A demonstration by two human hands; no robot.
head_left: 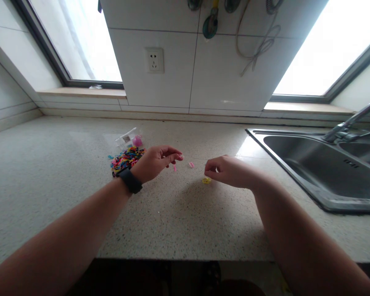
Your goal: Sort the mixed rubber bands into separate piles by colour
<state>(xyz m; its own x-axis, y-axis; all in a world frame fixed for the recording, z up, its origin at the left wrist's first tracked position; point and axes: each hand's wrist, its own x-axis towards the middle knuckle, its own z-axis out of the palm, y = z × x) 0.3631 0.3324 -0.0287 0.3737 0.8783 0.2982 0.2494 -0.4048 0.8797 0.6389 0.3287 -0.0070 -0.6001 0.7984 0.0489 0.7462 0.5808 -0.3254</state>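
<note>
The left hand [152,162] reaches over the table [185,218], palm down, with thumb and fingers [172,149] drawn near each other at the tips; something pale shows there, but it is too small to tell whether it is a nail or a held piece, so I cannot say if they grasp anything. The right hand [226,169] has its fingers [209,164] curled in toward the thumb, and whether anything is pinched between them cannot be told.

The yellow band [206,180] is just below the right fingertips, on the near side. A pink piece [191,165] lies in the gap between the two sets of fingers, and a smaller pink bit [174,168] is just under the left ones.

Behind the left fingers, to their left by the wrist with its black watch [129,180], is the pile of coloured bands [126,159]. Beyond that pile, farther from the person, are a clear bag [123,141] and a pink object [137,141]. Well to the right of the right fingers is the steel sink [296,164].
</note>
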